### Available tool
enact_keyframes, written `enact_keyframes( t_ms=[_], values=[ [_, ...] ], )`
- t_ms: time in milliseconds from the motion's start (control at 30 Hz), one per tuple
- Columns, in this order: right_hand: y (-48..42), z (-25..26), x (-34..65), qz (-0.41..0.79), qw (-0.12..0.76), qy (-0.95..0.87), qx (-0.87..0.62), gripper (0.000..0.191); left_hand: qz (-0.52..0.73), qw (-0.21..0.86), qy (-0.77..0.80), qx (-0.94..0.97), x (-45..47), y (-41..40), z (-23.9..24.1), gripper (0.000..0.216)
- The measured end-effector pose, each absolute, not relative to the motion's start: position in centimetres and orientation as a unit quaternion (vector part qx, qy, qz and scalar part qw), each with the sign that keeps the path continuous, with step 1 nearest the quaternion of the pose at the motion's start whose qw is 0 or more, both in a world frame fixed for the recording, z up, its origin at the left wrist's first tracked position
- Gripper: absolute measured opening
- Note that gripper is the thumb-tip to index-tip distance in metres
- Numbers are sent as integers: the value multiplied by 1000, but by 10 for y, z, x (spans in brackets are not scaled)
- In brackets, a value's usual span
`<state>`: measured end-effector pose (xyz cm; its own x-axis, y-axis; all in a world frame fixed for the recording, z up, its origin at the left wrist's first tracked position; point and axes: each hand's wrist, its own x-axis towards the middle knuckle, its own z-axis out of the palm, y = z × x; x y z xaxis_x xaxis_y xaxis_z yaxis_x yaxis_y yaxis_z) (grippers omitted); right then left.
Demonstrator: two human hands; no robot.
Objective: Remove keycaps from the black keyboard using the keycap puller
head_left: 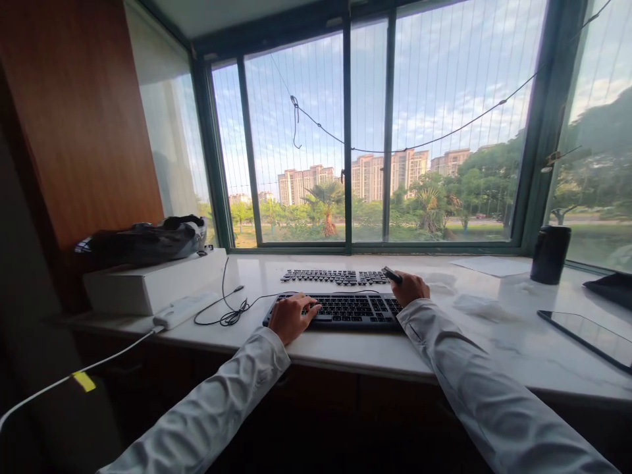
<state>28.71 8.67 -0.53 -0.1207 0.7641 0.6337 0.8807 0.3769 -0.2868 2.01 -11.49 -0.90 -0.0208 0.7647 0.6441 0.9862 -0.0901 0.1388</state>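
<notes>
**A:** Talk me through it. How far along are you?

**B:** I'm at the white counter (345,355) under the big window (370,131). The black keyboard (345,309) lies flat near the front edge, straight ahead of me. Behind it, toward the glass, a set of loose keycaps (336,276) is laid out in rows that mirror a keyboard's layout. So that part looks done to me: the caps are off and arranged. The keyboard itself seems to have keys on it too, though from here I can't tell whether every spot is filled. My read is that I'm somewhere in the middle, working on the board while the spare rows wait.

**A:** And the cable?

**B:** A thin black cable (232,309) coils loosely on the counter left of the keyboard, not plugged into anything I can see.

**A:** Now the hands. Left one first.

**B:** My left hand (291,317) rests on the keyboard's left end, fingers loosely curled and pressing down on the keys, gripping nothing. It's steadying the board, I'd say.

**A:** Right?

**B:** My right hand (411,288) sits at the keyboard's far right corner, closed around a small dark tool (392,275). Its tip sticks out past my fingers, pointing at the right end of the loose keycap rows. What kind of tool it is, I can't make out; it's too small from here.

**A:** Anything close to that hand?

**B:** A dark cylindrical cup (550,253) stands well off to the right by the window, and a tablet (587,336) lies flat near the right edge.
</notes>
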Motion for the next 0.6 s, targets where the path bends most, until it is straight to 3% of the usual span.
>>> enact_keyframes(
  t_ms=[267, 433, 600],
  values=[
    [90, -7, 288, -14, 464, -725, -509, 19, -308, 142, -626, -702, 18, -114, -10, 37],
    [80, 10, 263, 319, 630, -627, -329, 50, -314, 139, -611, -713, 14, -115, -14, 35],
    [49, 24, 219, 613, 617, -465, -162, 57, -321, 119, -569, -747, 8, -108, -18, 33]
  ],
)
